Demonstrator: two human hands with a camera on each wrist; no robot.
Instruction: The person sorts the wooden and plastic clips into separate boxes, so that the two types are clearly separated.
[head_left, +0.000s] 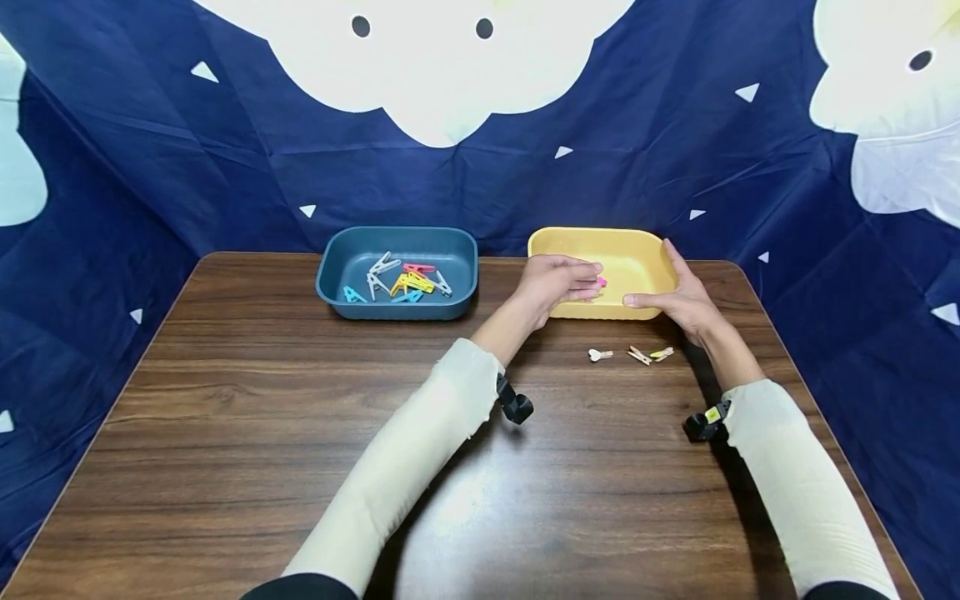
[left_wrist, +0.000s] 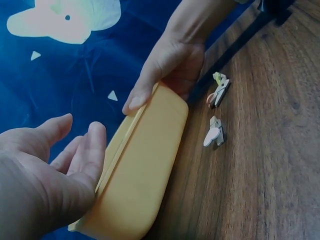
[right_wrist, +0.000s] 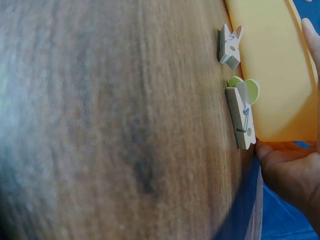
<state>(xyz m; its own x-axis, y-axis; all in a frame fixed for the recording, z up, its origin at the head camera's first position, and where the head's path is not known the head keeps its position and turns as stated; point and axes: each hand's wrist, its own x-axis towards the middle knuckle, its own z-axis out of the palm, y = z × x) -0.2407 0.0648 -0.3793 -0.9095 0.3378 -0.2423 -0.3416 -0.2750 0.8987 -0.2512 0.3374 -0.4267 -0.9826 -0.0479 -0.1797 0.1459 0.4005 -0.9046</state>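
In the head view my left hand (head_left: 558, 283) reaches over the front rim of the yellow basin (head_left: 592, 312), fingers extended and thumb apart in the left wrist view. A bit of pink (head_left: 602, 282) shows beside its fingertips; whether they touch it I cannot tell. My right hand (head_left: 686, 300) grips the basin's right end, its thumb over the rim. In front of the basin lie a wooden clothespin with a white heart (head_left: 600, 355), another wooden clothespin (head_left: 640, 356) and one with a yellow-green decoration (head_left: 662, 354).
A dark blue basin (head_left: 397, 312) stands to the left, with several plastic clothespins in white, yellow, blue and red inside. Both basins are near the back edge of the wooden table (head_left: 300, 433). A blue cloth (head_left: 487, 183) hangs behind it.
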